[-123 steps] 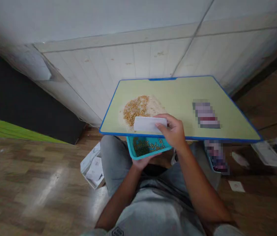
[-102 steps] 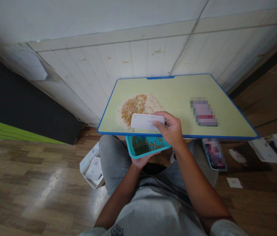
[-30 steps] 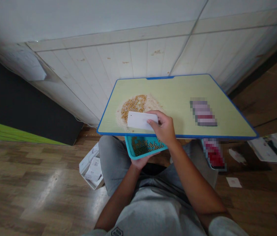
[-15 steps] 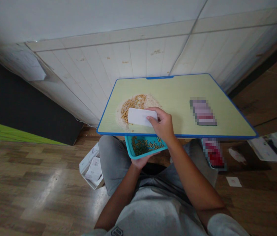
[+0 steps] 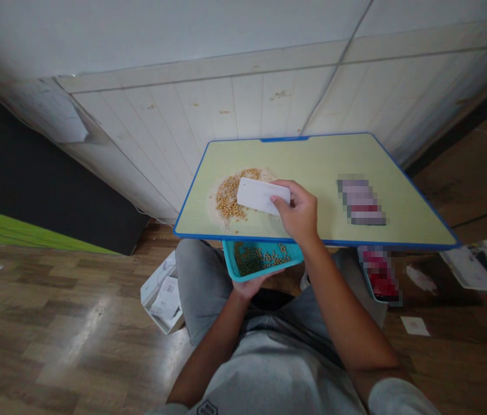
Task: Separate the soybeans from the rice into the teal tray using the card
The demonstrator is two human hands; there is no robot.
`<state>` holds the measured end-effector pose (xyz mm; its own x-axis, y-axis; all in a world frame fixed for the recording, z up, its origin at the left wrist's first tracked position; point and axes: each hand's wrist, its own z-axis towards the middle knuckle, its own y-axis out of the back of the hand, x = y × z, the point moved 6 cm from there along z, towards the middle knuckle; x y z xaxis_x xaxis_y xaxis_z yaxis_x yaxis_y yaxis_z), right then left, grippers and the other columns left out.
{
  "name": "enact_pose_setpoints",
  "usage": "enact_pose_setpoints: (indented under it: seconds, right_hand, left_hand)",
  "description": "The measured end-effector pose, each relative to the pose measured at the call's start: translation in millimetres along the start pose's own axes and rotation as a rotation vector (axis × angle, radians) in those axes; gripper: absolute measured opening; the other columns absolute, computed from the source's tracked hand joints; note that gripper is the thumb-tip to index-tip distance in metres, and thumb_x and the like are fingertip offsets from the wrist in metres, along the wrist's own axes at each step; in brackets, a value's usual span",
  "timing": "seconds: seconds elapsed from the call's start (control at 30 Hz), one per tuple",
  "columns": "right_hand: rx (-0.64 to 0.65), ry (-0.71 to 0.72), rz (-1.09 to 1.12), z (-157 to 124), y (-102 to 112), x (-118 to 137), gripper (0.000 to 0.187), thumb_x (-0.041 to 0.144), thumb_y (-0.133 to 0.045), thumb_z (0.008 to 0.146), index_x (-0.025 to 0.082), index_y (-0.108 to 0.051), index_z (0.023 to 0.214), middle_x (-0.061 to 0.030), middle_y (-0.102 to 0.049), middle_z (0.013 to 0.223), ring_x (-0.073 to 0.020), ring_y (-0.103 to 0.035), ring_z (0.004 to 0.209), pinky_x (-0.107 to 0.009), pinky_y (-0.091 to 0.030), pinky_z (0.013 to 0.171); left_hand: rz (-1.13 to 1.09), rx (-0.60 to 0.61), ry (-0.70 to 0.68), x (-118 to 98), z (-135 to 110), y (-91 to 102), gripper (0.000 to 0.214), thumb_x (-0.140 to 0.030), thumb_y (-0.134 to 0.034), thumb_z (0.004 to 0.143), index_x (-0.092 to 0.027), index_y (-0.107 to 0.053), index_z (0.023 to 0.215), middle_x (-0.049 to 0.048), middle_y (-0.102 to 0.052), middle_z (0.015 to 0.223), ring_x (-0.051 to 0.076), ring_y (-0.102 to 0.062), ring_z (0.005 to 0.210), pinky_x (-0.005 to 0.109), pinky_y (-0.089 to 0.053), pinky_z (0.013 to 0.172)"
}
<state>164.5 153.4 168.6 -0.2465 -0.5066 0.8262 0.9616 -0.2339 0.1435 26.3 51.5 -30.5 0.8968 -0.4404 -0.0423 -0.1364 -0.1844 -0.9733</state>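
A white card [image 5: 258, 195], clamped between the right hand's [image 5: 302, 208] thumb and fingers, hides part of a heap of golden pellets [image 5: 227, 197] in pale powder [image 5: 213, 214] on the green surface [image 5: 321, 161]. Many pellets are left there; others already lie in the turquoise tray [image 5: 229, 260] below the near edge. The left hand [image 5: 249, 285] supports it, fingers hidden beneath, their grip unclear; an oblong item [image 5: 362, 199] at right is pixelated.

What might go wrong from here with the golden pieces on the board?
Golden pieces pushed over the board's near edge might miss the teal tray below. The left hand supports the tray from beneath, so a tilt could spill its contents. Pale grains lie beside the pieces, so the white card may sweep both together.
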Motion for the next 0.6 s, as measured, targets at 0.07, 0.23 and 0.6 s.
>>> enact_pose_setpoints:
  seconds: [0.07, 0.23, 0.6]
  right_hand:
    - [-0.012, 0.012, -0.008, 3.1, 1.4, 0.5, 0.027, 0.023, -0.07, 0.089, 0.024, -0.082, 0.113, -0.0029, -0.084, 0.103, -0.0224, -0.075, 0.083, -0.033, -0.056, 0.07]
    - [0.03, 0.039, 0.0, 5.6, -6.1, 3.1, 0.028, 0.021, -0.068, 0.091, 0.026, -0.082, 0.114, -0.0028, -0.085, 0.108, -0.0237, -0.077, 0.091, -0.036, -0.061, 0.078]
    - [0.15, 0.073, 0.045, 6.5, -13.0, 6.1, 0.026, 0.021, -0.07, 0.09, 0.026, -0.083, 0.112, -0.0029, -0.085, 0.109, -0.0226, -0.077, 0.088, -0.036, -0.06, 0.077]
  left_hand:
    - [0.001, -0.006, -0.006, -0.5, 0.3, 1.5, 0.093, -0.08, -0.018, 0.102, -0.028, -0.025, 0.178, 0.0107, -0.008, 0.188, 0.043, 0.003, 0.173, 0.08, 0.009, 0.133]
    - [0.018, -0.008, -0.013, -0.6, 0.1, 2.2, 0.092, -0.08, -0.018, 0.102, -0.03, -0.025, 0.178, 0.0104, -0.011, 0.188, 0.043, 0.001, 0.174, 0.082, 0.006, 0.133]
    - [0.028, 0.0, -0.017, -2.9, -2.4, 4.3, 0.086, -0.076, -0.017, 0.105, -0.033, -0.021, 0.179, 0.0077, -0.005, 0.189, 0.043, 0.002, 0.174, 0.083, 0.005, 0.133]
